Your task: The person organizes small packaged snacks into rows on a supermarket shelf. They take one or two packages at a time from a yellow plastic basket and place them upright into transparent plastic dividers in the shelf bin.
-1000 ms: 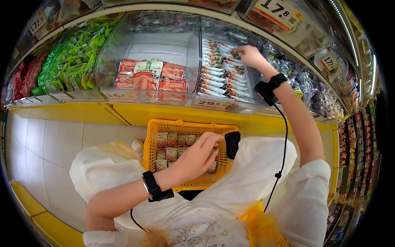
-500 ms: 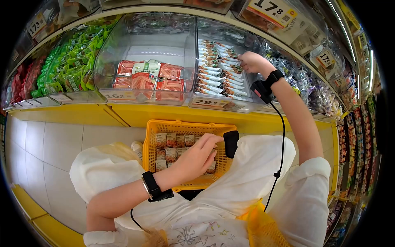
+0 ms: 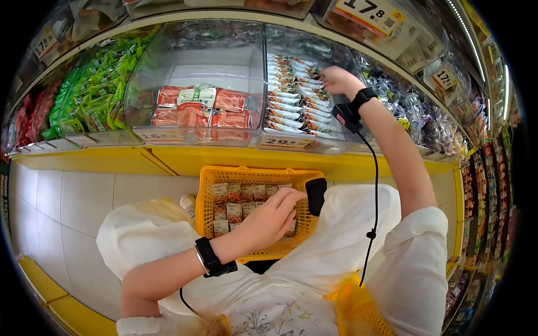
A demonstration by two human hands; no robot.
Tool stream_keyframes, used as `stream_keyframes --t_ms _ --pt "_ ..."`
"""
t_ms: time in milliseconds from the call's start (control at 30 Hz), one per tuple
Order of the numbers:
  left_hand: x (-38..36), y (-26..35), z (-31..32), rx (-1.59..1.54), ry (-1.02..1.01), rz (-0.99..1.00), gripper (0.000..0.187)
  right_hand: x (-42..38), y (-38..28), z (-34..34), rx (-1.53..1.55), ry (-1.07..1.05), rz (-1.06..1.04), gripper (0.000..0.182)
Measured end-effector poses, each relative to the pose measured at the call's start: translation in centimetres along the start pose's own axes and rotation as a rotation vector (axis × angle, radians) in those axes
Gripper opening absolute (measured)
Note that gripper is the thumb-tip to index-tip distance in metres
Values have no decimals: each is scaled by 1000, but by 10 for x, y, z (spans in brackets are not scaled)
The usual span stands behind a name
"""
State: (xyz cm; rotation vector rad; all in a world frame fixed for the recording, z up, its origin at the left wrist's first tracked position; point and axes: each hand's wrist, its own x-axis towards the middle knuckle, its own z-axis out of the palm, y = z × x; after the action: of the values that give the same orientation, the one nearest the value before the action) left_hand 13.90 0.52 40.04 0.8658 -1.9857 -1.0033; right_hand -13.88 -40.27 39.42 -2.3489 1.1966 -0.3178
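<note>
R hand [image 3: 339, 81] further in, nr pkts [image 3: 314, 92]

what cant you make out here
All in the head view:
Right hand grip: fingertips turned away, too small to tell
Some packs in the yellow basket: hidden by the left hand
Print on the white packets: too small
Upper bags: cut off by the top edge

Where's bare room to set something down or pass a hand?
Free: pale patch behind the red packets; floor tiles left of the yellow basket and left knee. Crowded: white packets by the right hand, heaped green packets, basket's middle under the left hand.
</note>
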Motion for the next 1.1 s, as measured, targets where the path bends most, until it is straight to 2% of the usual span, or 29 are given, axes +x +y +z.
stream_keyframes --t_ms 33,67,133,167,267,333,400,433,467,567,667,700,733,800,867,933,1000,1067,1100 --pt "0 0 0 -1 -4 -6 38 -17 -64 -21 -599 -256 -37 32" --pt "0 -1 0 2 -5 -9 38 -10 -49 -17 -596 -255 -39 32" --pt "0 -1 1 -21 -6 -10 38 2 -25 -8 -346 -49 58 34" --pt "0 -2 0 -17 -11 -9 38 -13 -63 -14 -596 -50 -93 37" --pt "1 -5 0 5 -28 -12 38 7 -47 2 -753 -56 -146 41" --pt "1 -7 2 27 -28 0 39 11 -39 7 -784 -117 -59 39" --pt "2 -7 3 28 -44 3 39 14 -15 20 -673 118 -205 44" --pt "2 -6 2 33 -55 1 38 10 -33 11 -20 -17 308 50" --pt "2 -6 2 40 -64 0 38 7 -48 8 -11 -11 309 50" --pt "1 -13 5 65 -87 -6 37 -2 -84 3 -106 -27 526 73" --pt "-13 -43 16 135 -197 -103 36 -8 -92 -4 -189 -54 429 78" --pt "-21 -58 20 239 -304 -193 35 -4 -79 -1 -90 0 382 68" --pt "-31 -74 25 338 -410 -289 34 -30 -154 -6 134 136 650 63" --pt "-45 -106 26 390 -587 -420 32 -37 -144 -17 -62 -68 461 70" --pt "-68 -176 47 383 -622 -573 30 -76 -178 -11 -118 149 336 65" --pt "-97 -217 49 413 -561 -618 28 -119 -207 -5 -128 200 38 52" --pt "-116 -242 41 500 -630 -688 28 -151 -214 9 -303 460 -185 46" --pt "-128 -270 49 587 -687 -767 27 -191 -233 16 -367 547 -176 17" --pt "-135 -284 53 553 -627 -719 29 -198 -227 22 -352 542 -186 17"
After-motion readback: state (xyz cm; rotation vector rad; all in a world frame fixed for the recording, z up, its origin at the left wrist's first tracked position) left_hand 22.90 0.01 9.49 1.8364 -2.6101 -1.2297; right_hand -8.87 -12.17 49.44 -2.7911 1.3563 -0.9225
